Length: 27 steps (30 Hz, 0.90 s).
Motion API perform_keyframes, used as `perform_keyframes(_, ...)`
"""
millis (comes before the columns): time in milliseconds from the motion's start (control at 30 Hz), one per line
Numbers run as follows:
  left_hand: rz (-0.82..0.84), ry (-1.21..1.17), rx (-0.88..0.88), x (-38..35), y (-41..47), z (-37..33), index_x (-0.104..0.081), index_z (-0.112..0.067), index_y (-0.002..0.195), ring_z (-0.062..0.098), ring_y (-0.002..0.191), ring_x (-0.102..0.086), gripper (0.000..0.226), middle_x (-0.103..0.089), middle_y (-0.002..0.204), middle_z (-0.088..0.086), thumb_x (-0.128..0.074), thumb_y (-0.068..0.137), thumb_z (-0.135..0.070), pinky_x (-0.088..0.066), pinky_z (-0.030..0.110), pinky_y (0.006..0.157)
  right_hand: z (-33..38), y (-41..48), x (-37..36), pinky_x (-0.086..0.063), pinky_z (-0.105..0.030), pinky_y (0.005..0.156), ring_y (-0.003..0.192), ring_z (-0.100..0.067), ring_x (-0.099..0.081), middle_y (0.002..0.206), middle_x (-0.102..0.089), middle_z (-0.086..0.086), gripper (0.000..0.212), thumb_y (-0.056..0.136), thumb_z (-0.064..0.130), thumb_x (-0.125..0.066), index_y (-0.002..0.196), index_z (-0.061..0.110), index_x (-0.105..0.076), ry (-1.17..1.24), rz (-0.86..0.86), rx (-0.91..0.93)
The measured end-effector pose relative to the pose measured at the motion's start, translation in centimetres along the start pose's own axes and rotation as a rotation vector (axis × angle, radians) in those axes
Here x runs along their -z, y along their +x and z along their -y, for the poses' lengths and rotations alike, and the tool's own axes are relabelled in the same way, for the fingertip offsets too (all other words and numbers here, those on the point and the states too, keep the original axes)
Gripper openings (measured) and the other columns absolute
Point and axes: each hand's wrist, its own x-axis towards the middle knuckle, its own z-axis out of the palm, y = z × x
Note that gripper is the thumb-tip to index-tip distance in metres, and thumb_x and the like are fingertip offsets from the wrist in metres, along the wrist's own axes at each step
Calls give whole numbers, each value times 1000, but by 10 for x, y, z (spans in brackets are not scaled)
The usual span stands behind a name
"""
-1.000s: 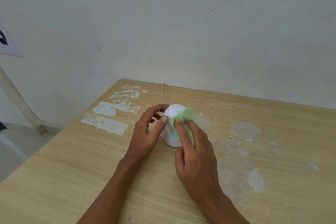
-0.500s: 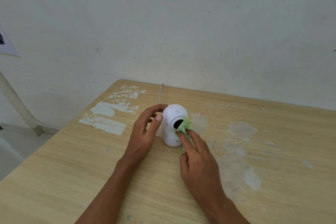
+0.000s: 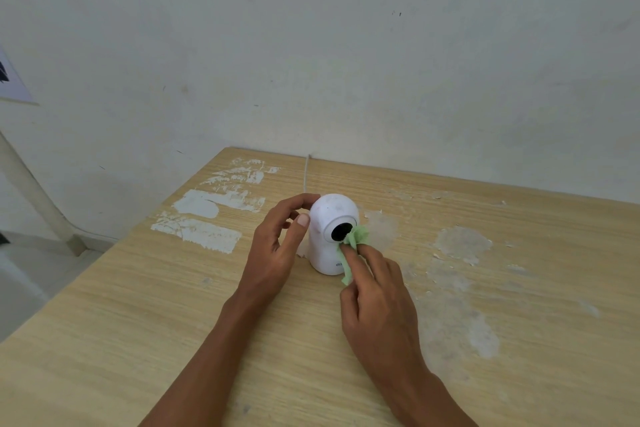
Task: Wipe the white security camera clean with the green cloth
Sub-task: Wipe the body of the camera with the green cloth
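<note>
The white security camera [image 3: 329,229] stands upright on the wooden table [image 3: 138,305], its round black lens facing me and a little to the right. My left hand [image 3: 277,250] grips its domed head from the left, thumb on the near side and fingers round the back. My right hand [image 3: 374,291] holds the small green cloth [image 3: 356,239] under its fingertips and presses it against the camera's front, just right of and below the lens. Part of the cloth is hidden under my fingers.
A thin white cable [image 3: 306,172] runs from behind the camera to the table's far edge by the wall [image 3: 346,62]. The tabletop has peeled white patches left [image 3: 204,218] and right [image 3: 460,246] of the camera. The table's left edge drops to the floor.
The cloth has moved down from the top of the dome to the lower right of the lens, uncovering the lens. My left hand keeps its hold on the camera.
</note>
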Motion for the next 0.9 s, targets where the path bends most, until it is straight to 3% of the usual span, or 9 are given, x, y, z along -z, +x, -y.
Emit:
perform_keyframes(200,-5,-13,5,-1,-1,-2,-67,-21,130,24,123,-64,40,-70,131,-4,-43,101,-35,-51,53,101,11,-1,3,-59,-36,80,111,-26,-61,129,-62,-3,54,85,15,-44,136,16,-60,10,0,130)
perform_keyframes(367,-6,-3,11,0,-1,0,-66,-23,131,25,125,-62,38,-69,133,-7,-43,103,-33,-50,54,103,10,-4,2,-59,-34,75,109,-23,-62,134,-61,-2,59,87,16,-42,145,19,-52,-6,61,110)
perform_keyframes(567,-4,79,64,3,-10,-8,-61,-33,140,10,127,-61,36,-66,137,-18,-49,106,-30,-50,37,103,9,-6,7,-59,-33,72,98,-21,-65,122,-66,2,52,87,20,-41,134,16,-63,0,67,85)
perform_keyframes(667,-157,98,148,5,-23,-26,-58,-36,138,3,116,-62,36,-65,130,-19,-56,105,-21,-51,28,95,13,-8,17,-53,-22,84,105,-9,-57,122,-62,13,50,93,25,-38,137,22,-60,158,81,29)
perform_keyframes(767,-315,65,193,8,-50,-56,-66,-30,114,1,101,-64,20,-70,110,-19,-57,102,-16,-50,25,82,16,-9,30,-49,-17,88,110,-2,-57,117,-63,19,38,99,21,-45,130,26,-65,342,96,-52)
perform_keyframes(833,-221,65,219,5,-73,-73,-67,-34,111,-1,99,-64,18,-69,109,-21,-62,100,-21,-48,22,80,19,-9,38,-51,-16,82,105,0,-62,111,-68,20,27,101,18,-54,121,27,-70,484,116,-126)
perform_keyframes(900,-57,52,253,1,-91,-81,-63,-44,125,-7,111,-62,29,-65,121,-27,-65,97,-35,-50,21,89,21,-8,44,-52,-16,75,95,0,-66,100,-72,14,20,98,17,-62,111,28,-72,637,163,-196)
